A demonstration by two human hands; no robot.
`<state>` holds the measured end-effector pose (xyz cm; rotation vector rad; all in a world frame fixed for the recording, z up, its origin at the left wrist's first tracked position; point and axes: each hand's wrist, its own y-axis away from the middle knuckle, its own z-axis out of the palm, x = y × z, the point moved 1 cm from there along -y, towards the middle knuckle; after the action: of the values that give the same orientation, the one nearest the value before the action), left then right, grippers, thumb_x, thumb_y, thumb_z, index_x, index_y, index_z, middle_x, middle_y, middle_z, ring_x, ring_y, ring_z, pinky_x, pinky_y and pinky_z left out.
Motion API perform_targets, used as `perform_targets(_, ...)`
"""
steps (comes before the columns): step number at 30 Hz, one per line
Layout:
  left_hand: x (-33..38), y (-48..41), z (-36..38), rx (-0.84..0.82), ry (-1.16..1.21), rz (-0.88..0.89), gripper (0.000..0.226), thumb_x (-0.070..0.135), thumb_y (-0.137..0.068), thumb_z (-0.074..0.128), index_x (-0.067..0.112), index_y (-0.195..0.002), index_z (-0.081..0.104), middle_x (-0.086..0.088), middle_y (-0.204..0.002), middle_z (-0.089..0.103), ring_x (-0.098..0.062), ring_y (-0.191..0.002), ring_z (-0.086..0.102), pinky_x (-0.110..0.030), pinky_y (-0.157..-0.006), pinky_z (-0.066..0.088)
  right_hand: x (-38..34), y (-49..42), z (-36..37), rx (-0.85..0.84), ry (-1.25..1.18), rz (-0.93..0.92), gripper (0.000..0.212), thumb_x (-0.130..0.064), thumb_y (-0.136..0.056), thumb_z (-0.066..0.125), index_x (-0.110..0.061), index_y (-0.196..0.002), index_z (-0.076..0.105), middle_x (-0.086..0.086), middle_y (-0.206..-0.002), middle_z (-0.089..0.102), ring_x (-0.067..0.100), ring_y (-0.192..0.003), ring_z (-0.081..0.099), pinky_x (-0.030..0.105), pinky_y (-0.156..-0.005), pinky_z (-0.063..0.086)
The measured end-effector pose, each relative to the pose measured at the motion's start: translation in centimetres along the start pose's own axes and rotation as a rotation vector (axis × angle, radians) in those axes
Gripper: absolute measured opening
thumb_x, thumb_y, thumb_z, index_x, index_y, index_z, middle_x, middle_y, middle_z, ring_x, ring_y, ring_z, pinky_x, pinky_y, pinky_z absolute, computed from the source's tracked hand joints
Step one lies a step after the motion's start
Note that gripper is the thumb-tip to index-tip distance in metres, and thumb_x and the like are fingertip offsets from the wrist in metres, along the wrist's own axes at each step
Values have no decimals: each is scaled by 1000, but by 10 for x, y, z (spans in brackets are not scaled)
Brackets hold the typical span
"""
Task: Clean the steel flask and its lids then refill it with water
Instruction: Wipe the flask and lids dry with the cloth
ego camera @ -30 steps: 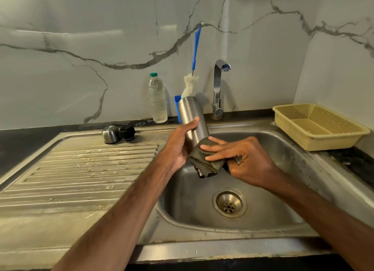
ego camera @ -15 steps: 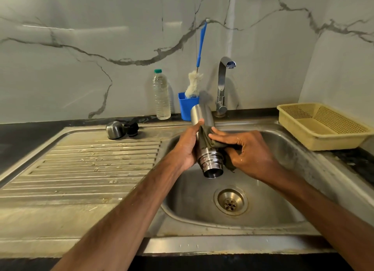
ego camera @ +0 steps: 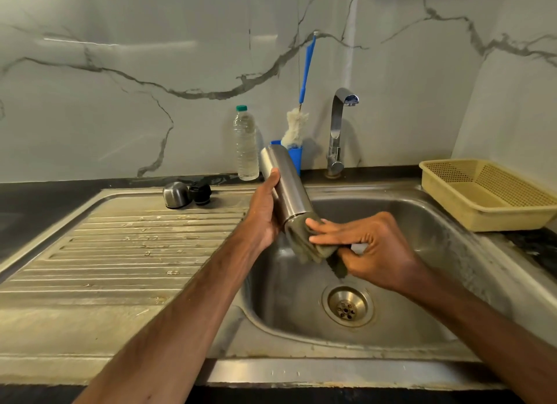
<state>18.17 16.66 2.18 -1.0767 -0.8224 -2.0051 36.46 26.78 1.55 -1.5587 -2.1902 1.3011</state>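
My left hand [ego camera: 263, 213] grips the steel flask [ego camera: 284, 186] around its middle and holds it tilted over the sink basin [ego camera: 422, 223], its base up and back, its mouth end down. My right hand [ego camera: 370, 247] presses a dark green scrub cloth [ego camera: 310, 247] around the flask's mouth end, which the cloth hides. The steel outer lid [ego camera: 175, 195] and the black inner lid [ego camera: 199, 193] lie side by side at the back of the drainboard [ego camera: 120, 253].
A tap [ego camera: 339, 132] stands behind the basin with no water running. A clear water bottle [ego camera: 245, 144] and a blue cup [ego camera: 297, 158] holding a blue-handled bottle brush [ego camera: 298, 123] stand by the wall. A yellow plastic basket [ego camera: 482, 192] sits on the right counter. The drain [ego camera: 346, 305] is open.
My right hand slid the cloth up the flask body, baring the threaded mouth, then back down over the mouth end. The flask's base has tipped further to the left.
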Motion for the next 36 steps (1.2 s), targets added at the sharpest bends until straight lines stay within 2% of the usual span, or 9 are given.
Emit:
perform_targets(4,4,0,-6,-8,77,-2,36,41,-98,64,16,-123,54,-16,-115,68,-29,-101,69,-42,-73,61,5,-4,-2,39,12,23,47,16,-71,74,-11,-110,75,0,-120,70,3,-111,67,24,-95,55)
perform_targets(6,2,0,-5,-14,93,4,45,41,-98,65,14,-132,51,-18,-120,68,-30,-103,70,-42,-73,62,9,-4,-5,80,6,107,47,15,-73,73,-12,-111,74,-3,-121,70,1,-111,67,20,-93,55)
perform_targets(10,-6,2,1,-86,144,-14,72,48,-86,74,8,-141,49,-27,-132,64,-39,-115,67,-55,-94,57,13,-2,-6,118,85,238,55,12,-77,72,-19,-122,64,-13,-120,64,2,-111,65,7,-90,49)
perform_targets(14,-7,4,2,-140,115,-21,72,56,-91,64,6,-141,51,-30,-136,60,-37,-104,68,-46,-82,59,3,0,-2,159,165,78,55,17,-71,74,-8,-121,69,4,-126,67,8,-117,64,21,-98,53)
perform_targets(17,-11,4,2,-149,51,-8,71,58,-92,62,8,-142,53,-27,-130,65,-33,-106,69,-43,-84,59,-2,-4,5,157,201,-56,55,18,-72,70,-6,-122,70,7,-129,66,12,-121,63,31,-101,53)
perform_targets(22,-16,15,12,-213,20,-38,59,47,-98,60,7,-141,53,-19,-117,72,-30,-99,74,-41,-77,62,20,-11,-1,184,221,127,61,18,-77,66,-6,-133,61,10,-133,63,13,-122,61,36,-100,53)
perform_targets(26,-16,23,17,-317,-19,-87,58,50,-99,57,4,-136,57,-16,-103,76,-27,-88,75,-38,-77,62,13,-5,0,135,262,64,63,17,-77,67,-7,-134,61,11,-139,59,18,-127,59,33,-105,49)
perform_targets(33,-28,28,25,-396,-57,-72,59,48,-98,61,11,-143,56,-19,-133,66,-33,-123,65,-47,-102,53,29,-12,-12,193,280,221,60,15,-81,63,-11,-136,59,9,-139,57,19,-125,60,23,-109,44)
perform_targets(36,-31,31,29,-426,-39,-95,58,51,-99,58,12,-141,58,-19,-134,66,-33,-122,65,-47,-100,54,22,-8,-8,164,313,194,58,12,-83,64,-12,-136,58,9,-141,55,20,-129,56,25,-109,42)
